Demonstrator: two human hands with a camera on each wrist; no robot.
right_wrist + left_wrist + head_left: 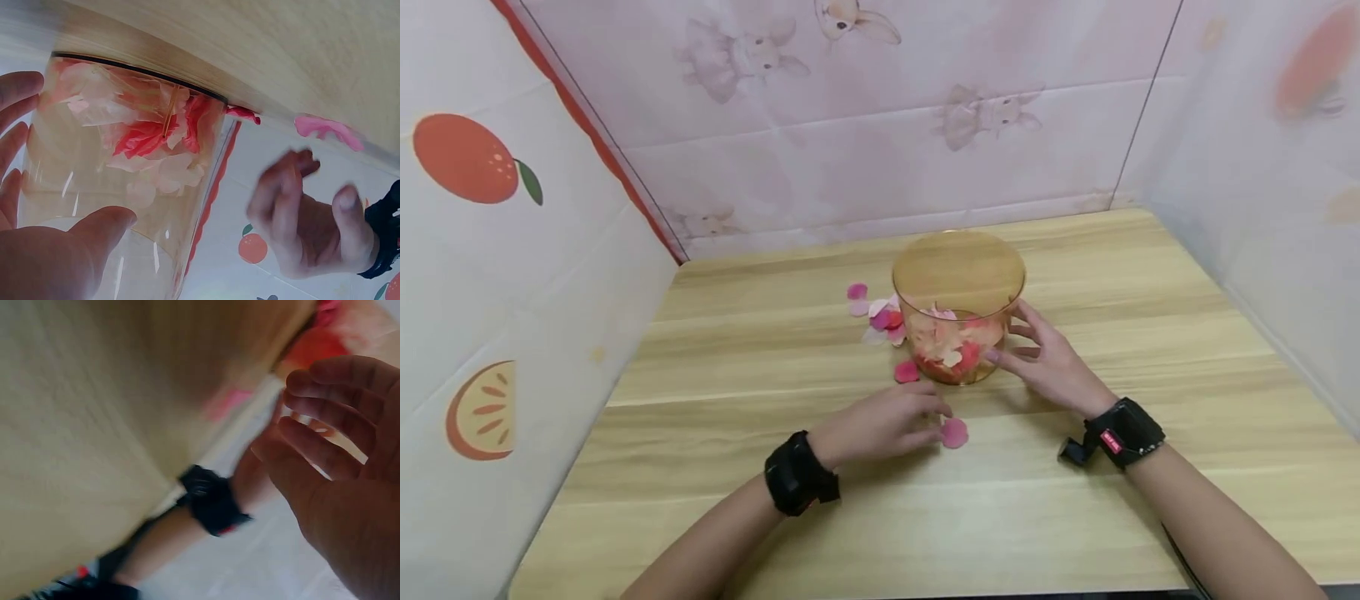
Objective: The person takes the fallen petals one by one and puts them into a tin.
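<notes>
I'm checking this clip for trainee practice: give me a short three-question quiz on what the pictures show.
1. True or false: the right hand rests against the clear jar.
2. Which is nearest the left hand? A) a loose pink petal on the table B) a spoon C) a lid
3. What fills the jar's bottom?

Key: 1 true; 2 A; 3 pink, red and pale petals.
</notes>
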